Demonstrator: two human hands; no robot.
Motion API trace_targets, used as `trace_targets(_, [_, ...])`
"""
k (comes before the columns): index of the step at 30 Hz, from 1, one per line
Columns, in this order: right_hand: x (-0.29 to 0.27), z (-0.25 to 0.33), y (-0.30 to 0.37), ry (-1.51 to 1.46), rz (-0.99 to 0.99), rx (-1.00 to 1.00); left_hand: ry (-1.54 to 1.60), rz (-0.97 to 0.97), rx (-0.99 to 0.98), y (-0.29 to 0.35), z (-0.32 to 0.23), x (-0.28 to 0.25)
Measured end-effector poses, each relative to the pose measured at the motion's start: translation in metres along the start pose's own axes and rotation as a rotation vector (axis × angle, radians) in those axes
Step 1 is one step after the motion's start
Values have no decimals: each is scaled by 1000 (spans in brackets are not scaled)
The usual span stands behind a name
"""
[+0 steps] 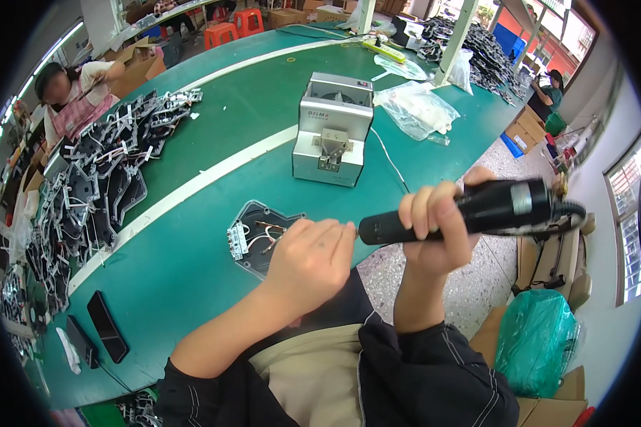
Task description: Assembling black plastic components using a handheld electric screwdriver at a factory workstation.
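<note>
My right hand (438,228) is wrapped round a black electric screwdriver (502,206), held level above the table's near edge with its front end toward my left hand. My left hand (312,260) is closed, fingers pressed together right by the screwdriver's tip. What it pinches is too small to make out. Partly behind that hand, a dark grey plastic housing (253,213) lies on the green table. A white terminal block (236,240) sits at its left side, and white and brown wires run inside it.
A grey screw feeder (332,128) stands beyond my hands on the green table (214,196). At left is a long heap of similar housings (96,171), with a black phone (107,326) nearer me. Plastic bags (417,110) lie back right. Another person (78,99) sits far left.
</note>
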State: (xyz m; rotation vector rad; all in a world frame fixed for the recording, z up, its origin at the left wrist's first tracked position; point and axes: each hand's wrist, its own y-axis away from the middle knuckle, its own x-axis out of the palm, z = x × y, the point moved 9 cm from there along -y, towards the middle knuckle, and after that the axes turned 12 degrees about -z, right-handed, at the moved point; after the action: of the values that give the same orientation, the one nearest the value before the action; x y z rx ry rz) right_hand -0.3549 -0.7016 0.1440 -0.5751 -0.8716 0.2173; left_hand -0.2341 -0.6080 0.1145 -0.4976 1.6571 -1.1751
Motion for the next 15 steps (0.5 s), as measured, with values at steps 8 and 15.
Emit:
trace_targets(8, [-7,-15,25,115,1,13,-80,236,-10,17,-5,10])
trace_targets(15, [-37,-9,18,256,-20,-53,96,359,0,-13,42,27])
